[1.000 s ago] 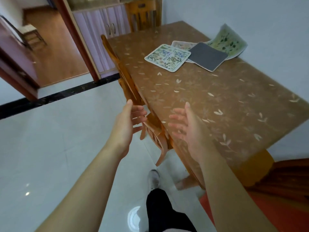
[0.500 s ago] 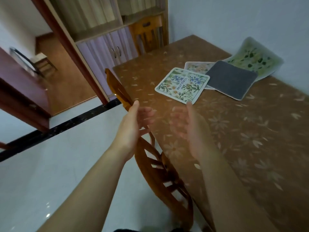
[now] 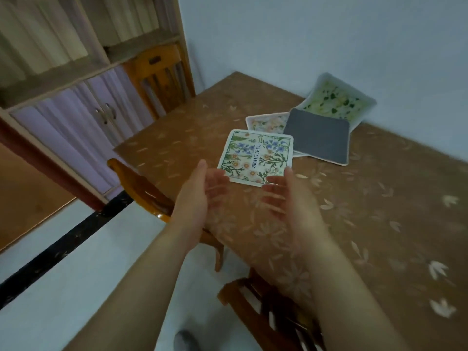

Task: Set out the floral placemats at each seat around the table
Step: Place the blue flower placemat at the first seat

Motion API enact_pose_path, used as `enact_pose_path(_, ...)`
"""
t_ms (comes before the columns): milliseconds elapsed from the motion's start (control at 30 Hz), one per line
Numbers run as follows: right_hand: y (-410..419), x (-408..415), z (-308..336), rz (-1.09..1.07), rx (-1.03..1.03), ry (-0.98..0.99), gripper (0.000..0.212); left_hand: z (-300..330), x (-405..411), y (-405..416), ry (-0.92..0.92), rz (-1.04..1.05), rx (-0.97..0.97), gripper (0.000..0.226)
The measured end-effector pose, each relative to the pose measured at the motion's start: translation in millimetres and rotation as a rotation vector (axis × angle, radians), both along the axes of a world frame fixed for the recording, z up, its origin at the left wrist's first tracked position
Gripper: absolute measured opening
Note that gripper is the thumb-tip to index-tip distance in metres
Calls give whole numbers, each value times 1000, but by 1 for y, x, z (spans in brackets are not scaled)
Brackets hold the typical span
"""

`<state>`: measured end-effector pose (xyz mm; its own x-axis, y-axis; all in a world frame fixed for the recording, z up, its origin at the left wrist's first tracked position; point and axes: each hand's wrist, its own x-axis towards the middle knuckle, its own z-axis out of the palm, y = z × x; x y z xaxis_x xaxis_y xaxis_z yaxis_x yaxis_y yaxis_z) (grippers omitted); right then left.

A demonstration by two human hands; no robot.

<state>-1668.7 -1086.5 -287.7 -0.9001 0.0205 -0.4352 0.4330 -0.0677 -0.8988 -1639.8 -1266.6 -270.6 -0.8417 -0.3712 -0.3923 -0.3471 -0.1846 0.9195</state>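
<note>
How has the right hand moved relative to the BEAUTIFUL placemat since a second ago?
Yes. The right hand has moved forward over the table and now reaches the near edge of the BEAUTIFUL placemat, open, without gripping it.

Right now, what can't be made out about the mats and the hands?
- Pale floral mat, head view: mostly covered by the grey mat.
- Grey mat: lies grey side up, so any print is hidden.
- Green-leaf mat: near edge hidden behind the grey mat.
- Left hand and right hand: fingertips motion-blurred; contact with the BEAUTIFUL mat unclear.
</note>
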Motion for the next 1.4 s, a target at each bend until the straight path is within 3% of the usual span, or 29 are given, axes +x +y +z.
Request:
enact_pose_path(200,-45,1,-5,-160,25,-3,54,-5,-48,-48,13,-139,38,59)
enact_pose_path(500,-50,-53,-31,-391,30,-58,52,-35,-123,-61,-40,-337,18,54)
enact_pose_path(767,-58,-160,-81,-412,-10,-142,51,-68,-221,-107,-124,-357,-137,55)
enact_pose_path(1200,-65,-229,-143,-426,14,-315,51,-153,-313,-89,-458,-457,126,58)
enact_pose_path(1400,-35,-235,-157,-477,57,-340,51,-180,-337,-88,-501,-475,104,56)
